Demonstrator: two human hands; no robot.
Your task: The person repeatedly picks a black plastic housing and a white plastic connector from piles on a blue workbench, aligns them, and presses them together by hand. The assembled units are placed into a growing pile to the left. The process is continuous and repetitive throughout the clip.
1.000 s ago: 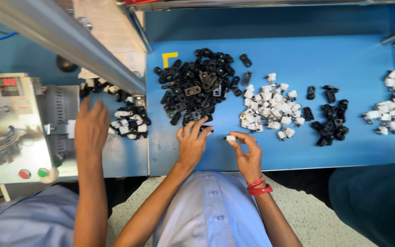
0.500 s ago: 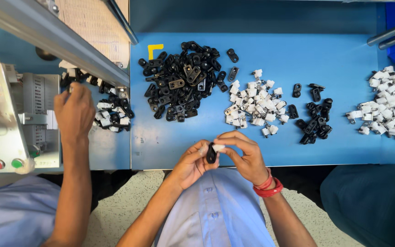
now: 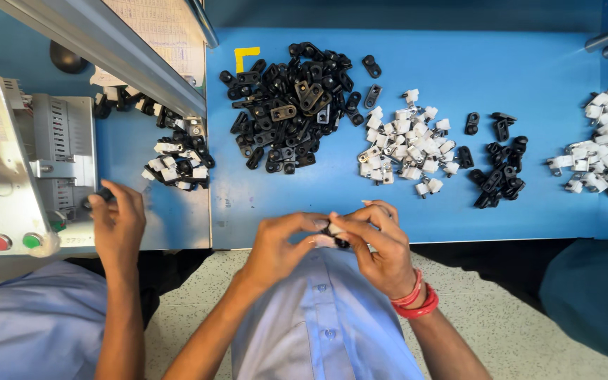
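Head view, looking straight down. Both hands meeting just off the near edge of the blue table (image 3: 529, 63), over the pale blue shirt. Left hand (image 3: 279, 246) and right hand (image 3: 381, 246) pinched together on one small black-and-white part (image 3: 333, 232), fingertips closed around it from either side. Part mostly buried under fingers; only a sliver of white and a dark bit showing. Long axis looks roughly left to right, running from one hand toward the other, but which end faces which way cannot be told.

Risks from here, as a judgement: tiny piece, held over the lap rather than the table, so one slip of a fingertip could send it down to the speckled floor. Halves pressed crooked could jam or pop apart. Thumbs covering the joint, so alignment hard to check.

Beyond the hands: big black clip pile (image 3: 290, 105) up top, white clip pile (image 3: 406, 144) just beside it, smaller black heap (image 3: 497, 172) to the right.

At far left, a co-worker's hand (image 3: 117, 225) touching a grey machine (image 3: 15, 162).
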